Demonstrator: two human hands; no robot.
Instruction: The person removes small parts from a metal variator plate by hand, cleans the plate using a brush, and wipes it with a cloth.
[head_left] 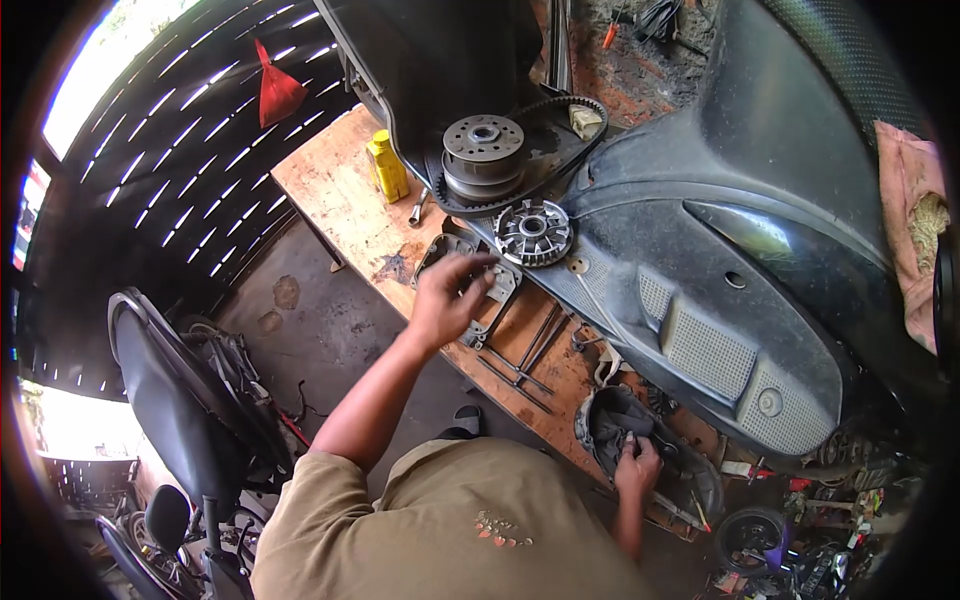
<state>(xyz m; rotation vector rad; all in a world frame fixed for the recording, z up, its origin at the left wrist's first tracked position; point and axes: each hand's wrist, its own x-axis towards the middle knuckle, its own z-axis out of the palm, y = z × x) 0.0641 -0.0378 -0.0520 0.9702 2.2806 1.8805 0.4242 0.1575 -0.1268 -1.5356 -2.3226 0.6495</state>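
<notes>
My left hand (455,298) reaches over the workbench, fingers loosely bent and apart, with nothing visible in them. Under it lies a grey metal casing (497,312), partly hidden by the hand. Just beyond the fingertips, a variator (535,232) rests on the scooter's footboard. Behind that stands a clutch pulley (483,150), with a black drive belt (597,145) looped around it. My right hand (638,467) grips the edge of a dark grey cover (690,470) at the bench's near side; its thumb lies on top and the other fingers are partly hidden.
A yellow bottle (387,168) and a socket tool (419,208) are on the wooden bench (330,190). T-handle wrenches (520,378) lie near its front edge. The scooter body (760,270) fills the right. Another motorcycle (185,400) is parked at left.
</notes>
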